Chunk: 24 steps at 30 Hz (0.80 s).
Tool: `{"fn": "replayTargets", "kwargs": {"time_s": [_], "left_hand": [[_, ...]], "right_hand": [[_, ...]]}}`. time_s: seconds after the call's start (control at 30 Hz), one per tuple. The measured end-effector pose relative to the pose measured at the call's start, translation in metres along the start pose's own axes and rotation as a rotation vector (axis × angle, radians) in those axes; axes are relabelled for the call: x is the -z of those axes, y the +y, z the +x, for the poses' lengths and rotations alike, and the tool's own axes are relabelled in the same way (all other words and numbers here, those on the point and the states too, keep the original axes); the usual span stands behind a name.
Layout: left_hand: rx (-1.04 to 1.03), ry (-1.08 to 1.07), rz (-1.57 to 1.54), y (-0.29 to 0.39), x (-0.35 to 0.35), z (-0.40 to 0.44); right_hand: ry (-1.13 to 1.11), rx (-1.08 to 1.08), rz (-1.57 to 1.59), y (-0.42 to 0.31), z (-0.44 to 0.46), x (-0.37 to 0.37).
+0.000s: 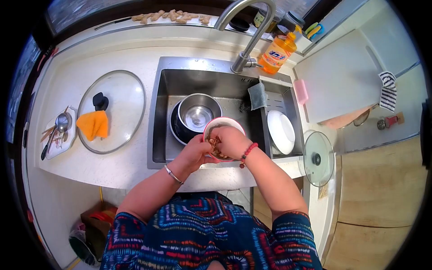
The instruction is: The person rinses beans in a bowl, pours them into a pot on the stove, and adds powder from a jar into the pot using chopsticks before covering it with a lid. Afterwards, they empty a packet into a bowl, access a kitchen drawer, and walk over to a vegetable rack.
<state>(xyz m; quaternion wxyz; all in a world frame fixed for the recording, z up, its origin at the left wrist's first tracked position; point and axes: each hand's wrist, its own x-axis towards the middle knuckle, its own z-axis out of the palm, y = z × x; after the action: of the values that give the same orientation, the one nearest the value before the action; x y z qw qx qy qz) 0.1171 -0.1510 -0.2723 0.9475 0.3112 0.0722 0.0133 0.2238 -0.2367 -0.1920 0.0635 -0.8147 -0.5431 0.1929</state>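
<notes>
My left hand point(196, 150) grips the near left side of a white bowl point(225, 120) with a red rim, held over the front of the sink. Inside the bowl lie small brown pieces point(217, 151), nut- or bean-like and wet; their exact kind is unclear. My right hand point(230, 141) reaches into the bowl with its fingers curled together among these pieces, and it hides much of the contents. Just beyond the bowl, a steel pot point(200, 101) sits inside a dark pan point(177, 123) in the sink.
The steel sink point(157, 112) has a curved faucet point(245, 56) behind it. At right are white dishes point(281, 132), a grey sponge point(257, 96) and a glass lid point(318, 158). An orange soap bottle point(277, 54) stands behind. Leftward lie a large lid point(128, 103), orange cloth point(92, 124) and ladle point(63, 121).
</notes>
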Motion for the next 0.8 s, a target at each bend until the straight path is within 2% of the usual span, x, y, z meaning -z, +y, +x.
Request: {"fn": "replayTargets", "kwargs": {"time_s": [0.07, 0.17, 0.23, 0.27, 0.33, 0.37, 0.43, 0.53, 0.57, 0.63, 0.67, 0.73, 0.77, 0.8], "left_hand": [[0.014, 0.002, 0.012, 0.002, -0.002, 0.001], [0.018, 0.015, 0.023, 0.004, -0.006, 0.001], [0.012, 0.021, 0.022, 0.006, -0.008, 0.002], [0.025, -0.003, 0.028, 0.008, -0.008, 0.002], [0.039, -0.027, 0.033, 0.01, -0.007, 0.003], [0.046, -0.045, 0.045, 0.01, -0.006, 0.004], [0.054, -0.064, 0.057, 0.01, -0.006, 0.006], [0.072, -0.043, 0.064, 0.006, -0.007, 0.006], [0.083, -0.038, 0.074, 0.004, -0.005, 0.007], [0.096, -0.034, 0.085, 0.002, -0.003, 0.009], [0.096, -0.039, 0.083, 0.002, -0.003, 0.008], [0.1, -0.04, 0.081, 0.002, -0.003, 0.008], [0.074, -0.032, 0.051, 0.002, -0.005, 0.007], [0.046, -0.024, 0.021, 0.002, -0.006, 0.006]], "right_hand": [[-0.037, -0.063, 0.129, -0.003, -0.007, 0.012], [0.008, 0.028, 0.176, -0.007, -0.017, 0.029], [0.036, 0.172, 0.072, -0.005, -0.022, 0.032], [0.037, 0.17, 0.072, -0.003, -0.023, 0.03], [0.188, 0.323, -0.18, 0.004, -0.025, 0.022], [0.188, 0.322, -0.179, 0.004, -0.026, 0.018], [0.159, 0.111, -0.217, 0.001, -0.025, 0.011], [0.103, -0.008, -0.247, 0.006, -0.018, 0.0], [0.103, -0.009, -0.246, 0.006, -0.018, 0.0], [-0.011, -0.021, -0.047, 0.007, -0.016, 0.002], [-0.011, -0.022, -0.046, 0.007, -0.016, 0.005], [-0.003, -0.015, 0.216, 0.006, -0.02, 0.011], [-0.004, -0.016, 0.218, 0.004, -0.022, 0.015], [0.061, 0.073, 0.212, 0.002, -0.025, 0.018]]}}
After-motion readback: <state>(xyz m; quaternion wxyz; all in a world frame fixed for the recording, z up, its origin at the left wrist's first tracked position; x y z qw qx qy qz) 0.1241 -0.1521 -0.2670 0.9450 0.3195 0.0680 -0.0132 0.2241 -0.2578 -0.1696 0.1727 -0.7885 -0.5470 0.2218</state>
